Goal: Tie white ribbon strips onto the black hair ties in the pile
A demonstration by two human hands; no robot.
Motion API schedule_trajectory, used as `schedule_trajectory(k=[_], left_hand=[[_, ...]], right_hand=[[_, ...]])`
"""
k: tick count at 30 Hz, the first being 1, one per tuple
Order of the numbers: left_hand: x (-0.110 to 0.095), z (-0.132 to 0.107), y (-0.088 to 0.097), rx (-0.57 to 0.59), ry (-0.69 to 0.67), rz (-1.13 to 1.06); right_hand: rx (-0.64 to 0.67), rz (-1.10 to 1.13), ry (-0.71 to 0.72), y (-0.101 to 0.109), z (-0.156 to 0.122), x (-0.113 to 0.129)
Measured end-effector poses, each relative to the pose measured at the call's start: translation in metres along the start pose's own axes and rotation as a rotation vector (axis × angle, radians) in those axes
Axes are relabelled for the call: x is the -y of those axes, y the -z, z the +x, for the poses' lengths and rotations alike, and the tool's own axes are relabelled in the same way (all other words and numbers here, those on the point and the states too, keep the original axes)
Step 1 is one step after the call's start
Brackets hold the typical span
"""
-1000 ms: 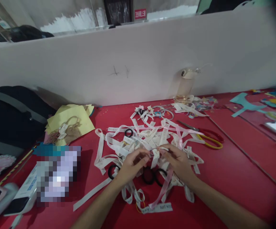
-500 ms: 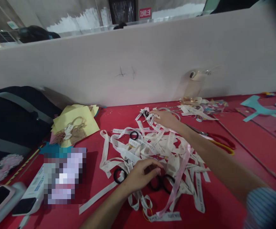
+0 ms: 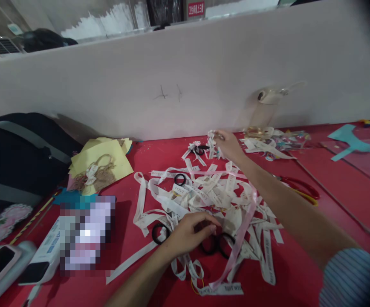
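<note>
The right hand (image 3: 229, 144) is pinching a white ribbon piece (image 3: 211, 140) near the surface's far edge, while the left hand (image 3: 189, 233) is resting curled, holding nothing, beside black hair ties (image 3: 218, 245) nearer the front edge.

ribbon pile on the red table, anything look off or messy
The white printed ribbons lie tangled in a loose heap with black rings among them, and one pink ribbon trails across. Nothing looks spilled or broken.
</note>
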State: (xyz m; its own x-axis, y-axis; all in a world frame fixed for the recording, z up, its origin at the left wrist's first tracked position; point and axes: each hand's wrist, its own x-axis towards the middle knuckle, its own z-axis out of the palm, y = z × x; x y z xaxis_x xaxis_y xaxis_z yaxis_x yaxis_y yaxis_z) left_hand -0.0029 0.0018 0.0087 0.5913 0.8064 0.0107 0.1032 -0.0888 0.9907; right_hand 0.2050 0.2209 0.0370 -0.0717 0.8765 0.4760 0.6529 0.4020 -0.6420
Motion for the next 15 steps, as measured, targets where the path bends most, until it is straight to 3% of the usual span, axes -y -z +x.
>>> schedule_trajectory(k=[3,6,10,15], left_hand=[[-0.001,0.000,0.000,0.003,-0.003,0.013],[-0.001,0.000,0.001,0.008,-0.013,0.025],[-0.001,0.000,0.001,0.003,-0.014,0.036],[-0.001,-0.001,0.000,0.007,-0.014,0.030]], right_hand=[[-0.121,0.311,-0.041,0.006,0.003,-0.001],[-0.082,0.476,-0.122,0.008,0.001,-0.002],[0.010,0.509,-0.226,0.002,-0.006,-0.004],[0.007,0.473,-0.253,-0.002,-0.004,-0.009]])
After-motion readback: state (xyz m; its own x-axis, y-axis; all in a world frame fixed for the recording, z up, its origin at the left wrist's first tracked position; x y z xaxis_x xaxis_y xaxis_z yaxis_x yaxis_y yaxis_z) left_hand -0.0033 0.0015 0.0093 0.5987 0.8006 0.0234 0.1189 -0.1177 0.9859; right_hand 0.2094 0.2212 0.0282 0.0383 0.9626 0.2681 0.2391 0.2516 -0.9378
